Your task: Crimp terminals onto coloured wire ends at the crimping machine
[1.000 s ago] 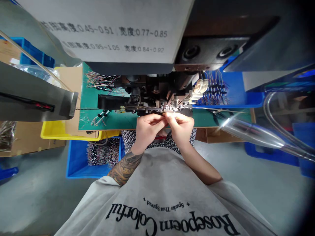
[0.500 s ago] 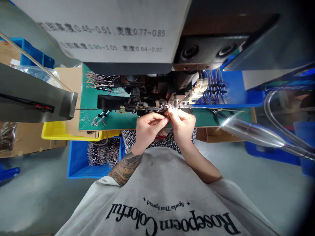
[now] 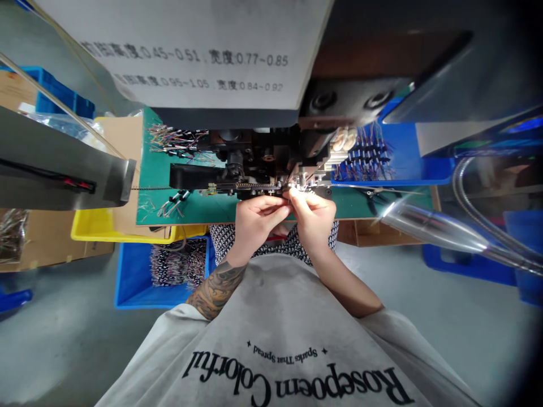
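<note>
Both hands at machine's metal tooling (image 3: 303,180) on green table (image 3: 190,206). Left hand (image 3: 254,221) and right hand (image 3: 313,217) pinched together, apparently grasping thin wire (image 3: 291,195); too small for certainty.

A white paper sheet (image 3: 190,51) fixed to the machine above my work carries two printed lines. In the upper one I read the numbers 0.45~0.51, then 宽度 0.77~0.85. In the lower one I read 0.95~1.05, then 宽度 0.84~0.92; the characters that open each line are too blurred to tell. My grey shirt (image 3: 288,339) reads "Rosepoem Colorful", with "Sparks That Spread" in small print.
</note>
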{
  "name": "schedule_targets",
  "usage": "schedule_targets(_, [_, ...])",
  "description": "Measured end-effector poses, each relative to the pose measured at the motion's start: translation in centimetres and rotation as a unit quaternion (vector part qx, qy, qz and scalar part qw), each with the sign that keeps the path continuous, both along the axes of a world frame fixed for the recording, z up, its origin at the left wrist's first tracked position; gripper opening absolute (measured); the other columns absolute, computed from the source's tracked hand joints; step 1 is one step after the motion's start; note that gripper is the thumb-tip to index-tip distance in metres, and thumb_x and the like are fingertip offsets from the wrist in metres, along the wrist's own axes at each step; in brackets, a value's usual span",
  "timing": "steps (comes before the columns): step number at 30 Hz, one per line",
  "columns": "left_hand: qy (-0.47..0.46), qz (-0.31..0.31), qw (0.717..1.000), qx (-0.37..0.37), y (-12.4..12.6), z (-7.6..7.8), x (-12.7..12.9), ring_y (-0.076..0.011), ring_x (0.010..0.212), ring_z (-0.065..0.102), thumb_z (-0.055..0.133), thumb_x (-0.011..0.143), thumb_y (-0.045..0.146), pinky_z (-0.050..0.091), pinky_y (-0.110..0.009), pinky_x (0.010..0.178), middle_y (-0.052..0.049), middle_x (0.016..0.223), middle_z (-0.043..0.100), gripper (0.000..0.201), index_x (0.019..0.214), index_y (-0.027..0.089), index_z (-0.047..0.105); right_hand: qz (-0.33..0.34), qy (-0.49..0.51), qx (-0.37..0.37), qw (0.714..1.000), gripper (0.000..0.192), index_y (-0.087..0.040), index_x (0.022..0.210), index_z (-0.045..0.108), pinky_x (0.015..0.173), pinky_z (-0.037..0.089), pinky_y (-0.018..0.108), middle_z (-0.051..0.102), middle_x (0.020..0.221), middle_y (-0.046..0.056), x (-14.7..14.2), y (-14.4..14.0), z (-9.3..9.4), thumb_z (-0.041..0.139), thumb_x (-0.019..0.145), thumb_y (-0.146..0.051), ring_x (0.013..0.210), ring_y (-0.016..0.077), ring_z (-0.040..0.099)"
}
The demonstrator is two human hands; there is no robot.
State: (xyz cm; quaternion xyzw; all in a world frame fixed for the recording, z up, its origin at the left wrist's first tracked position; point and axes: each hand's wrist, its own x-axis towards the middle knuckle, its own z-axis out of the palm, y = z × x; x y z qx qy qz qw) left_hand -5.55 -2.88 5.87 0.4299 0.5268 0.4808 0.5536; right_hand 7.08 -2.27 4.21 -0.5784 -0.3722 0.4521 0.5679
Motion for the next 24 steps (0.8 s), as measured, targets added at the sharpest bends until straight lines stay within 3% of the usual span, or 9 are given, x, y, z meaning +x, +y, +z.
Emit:
schedule_targets(4, [0.016,-0.006,1.0,-0.009,0.1,0.1,0.0,-0.02,0.068,0.079,0.087,0.081,0.034,0.067,-0.029,0.061,-0.003,0.073,0.08,0.016,0.085,0.019,0.083,0.018,-0.017,0.028,0.999,0.023,-0.022,0.087,0.089,0.063,0.058,0.031,0.075,0.068,0.001,0.5,-0.6,-0.3,0.077,0.091,-0.04,0.06,0.0133,0.066])
schedule_targets(8, [0.023,-0.008,1.0,0.001,0.1,-0.1,0.1,-0.0181,0.064,0.077,0.085,0.082,0.031,0.065,-0.027,0.059,-0.002,0.071,0.078,0.014,0.082,0.018,0.079,0.028,-0.106,0.078,0.991,0.02,-0.022,0.092,0.089,0.07,0.061,0.033,0.082,0.081,0.004,0.8,-1.0,-0.2,0.075,0.092,-0.036,0.072,0.0166,0.074])
schedule_targets(11, [0.019,-0.008,1.0,0.017,0.0,-0.2,0.2,-0.0162,0.062,0.075,0.087,0.082,0.032,0.063,-0.025,0.057,-0.002,0.073,0.078,0.018,0.081,0.019,0.076,0.008,-0.128,0.078,0.989,0.025,-0.021,0.08,0.086,0.06,0.056,0.03,0.076,0.069,0.002,0.8,-0.9,0.0,0.074,0.093,-0.04,0.063,0.0145,0.067])
schedule_targets(15, [0.009,-0.009,0.999,0.032,0.0,-0.3,0.2,-0.0155,0.063,0.075,0.087,0.081,0.034,0.063,-0.025,0.058,-0.001,0.073,0.077,0.022,0.077,0.02,0.071,0.015,-0.082,0.031,0.996,0.036,-0.019,0.067,0.078,0.05,0.043,0.025,0.059,0.054,-0.002,0.6,-0.3,0.5,0.072,0.093,-0.042,0.051,0.0094,0.048])
schedule_targets(24, [0.025,0.004,0.999,0.042,-0.1,-0.5,0.0,-0.0157,0.067,0.076,0.085,0.084,0.032,0.066,-0.027,0.064,-0.001,0.077,0.077,0.016,0.082,0.02,0.074,0.043,0.001,0.002,0.999,0.03,-0.019,0.073,0.081,0.05,0.041,0.025,0.055,0.054,-0.004,0.6,0.5,0.6,0.075,0.091,-0.043,0.05,0.0085,0.044])
